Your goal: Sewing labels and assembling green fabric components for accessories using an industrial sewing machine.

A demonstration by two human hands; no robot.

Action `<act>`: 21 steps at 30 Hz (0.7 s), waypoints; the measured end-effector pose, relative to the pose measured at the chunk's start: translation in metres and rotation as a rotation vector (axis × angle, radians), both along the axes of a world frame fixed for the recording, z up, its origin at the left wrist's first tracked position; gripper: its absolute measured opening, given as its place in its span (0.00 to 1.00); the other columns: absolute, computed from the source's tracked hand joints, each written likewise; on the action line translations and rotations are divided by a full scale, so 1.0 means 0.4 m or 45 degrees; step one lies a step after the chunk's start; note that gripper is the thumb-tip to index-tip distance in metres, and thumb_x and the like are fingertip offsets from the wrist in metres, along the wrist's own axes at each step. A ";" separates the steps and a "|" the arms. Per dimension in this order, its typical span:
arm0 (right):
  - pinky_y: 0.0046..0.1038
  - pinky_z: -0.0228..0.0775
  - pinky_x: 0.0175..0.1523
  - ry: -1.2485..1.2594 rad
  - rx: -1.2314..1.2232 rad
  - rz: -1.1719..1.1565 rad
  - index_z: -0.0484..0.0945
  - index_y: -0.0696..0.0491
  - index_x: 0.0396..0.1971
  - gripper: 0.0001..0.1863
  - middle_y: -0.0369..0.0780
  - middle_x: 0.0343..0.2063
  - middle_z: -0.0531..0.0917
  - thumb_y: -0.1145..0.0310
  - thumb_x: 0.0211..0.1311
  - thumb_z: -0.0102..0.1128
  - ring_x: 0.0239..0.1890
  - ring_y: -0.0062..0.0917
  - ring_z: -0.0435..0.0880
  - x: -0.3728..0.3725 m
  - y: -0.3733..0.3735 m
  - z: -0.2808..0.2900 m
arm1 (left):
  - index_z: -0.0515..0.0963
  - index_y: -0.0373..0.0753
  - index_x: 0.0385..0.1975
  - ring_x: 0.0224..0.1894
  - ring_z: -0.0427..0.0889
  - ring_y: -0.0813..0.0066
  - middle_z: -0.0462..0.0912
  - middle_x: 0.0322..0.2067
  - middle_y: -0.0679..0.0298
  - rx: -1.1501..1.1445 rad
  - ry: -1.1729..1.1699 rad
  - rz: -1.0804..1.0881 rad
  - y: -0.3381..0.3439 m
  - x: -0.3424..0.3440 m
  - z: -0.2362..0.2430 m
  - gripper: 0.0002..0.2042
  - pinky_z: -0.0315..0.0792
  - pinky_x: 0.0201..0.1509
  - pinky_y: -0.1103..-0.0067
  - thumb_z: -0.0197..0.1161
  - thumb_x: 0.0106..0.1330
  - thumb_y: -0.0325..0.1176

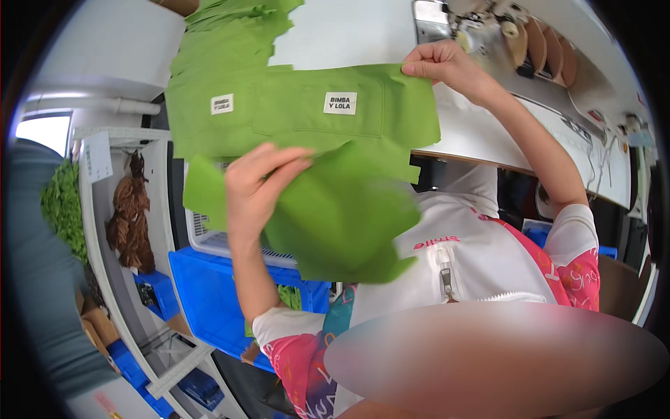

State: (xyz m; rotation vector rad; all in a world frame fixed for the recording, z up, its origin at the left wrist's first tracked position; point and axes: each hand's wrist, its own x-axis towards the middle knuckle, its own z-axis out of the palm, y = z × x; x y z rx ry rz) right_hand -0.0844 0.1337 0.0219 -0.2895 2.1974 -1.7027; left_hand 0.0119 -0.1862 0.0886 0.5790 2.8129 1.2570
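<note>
My left hand [258, 185] pinches the edge of a loose green fabric piece [342, 216], which hangs in front of my body and is partly blurred. At the far edge of a green fabric panel [279, 105], my right hand [450, 66] has its thumb and fingers closed on the upper right corner. Two white labels [340, 103] and stitched pocket outlines show on the panel, which lies partly over the white table. More green fabric [227, 35] is heaped beyond it at the far left.
The white work table [342, 35] carries sewing machine parts [481, 35] at the far right. Below the fabric stand a white plastic basket [209, 241] and a blue bin [209, 300]. At left, a shelf rack [125, 293] holds brown fabric [132, 216]; green material [64, 206] hangs beside it.
</note>
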 end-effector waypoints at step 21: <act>0.19 0.63 0.25 0.788 0.167 -0.041 0.78 0.61 0.23 0.12 0.34 0.19 0.80 0.68 0.59 0.61 0.22 0.10 0.73 0.131 0.175 0.177 | 0.82 0.29 0.34 0.27 0.77 0.84 0.82 0.25 0.65 0.509 -0.214 -0.260 0.439 -0.130 -0.060 0.07 0.71 0.33 0.88 0.67 0.55 0.23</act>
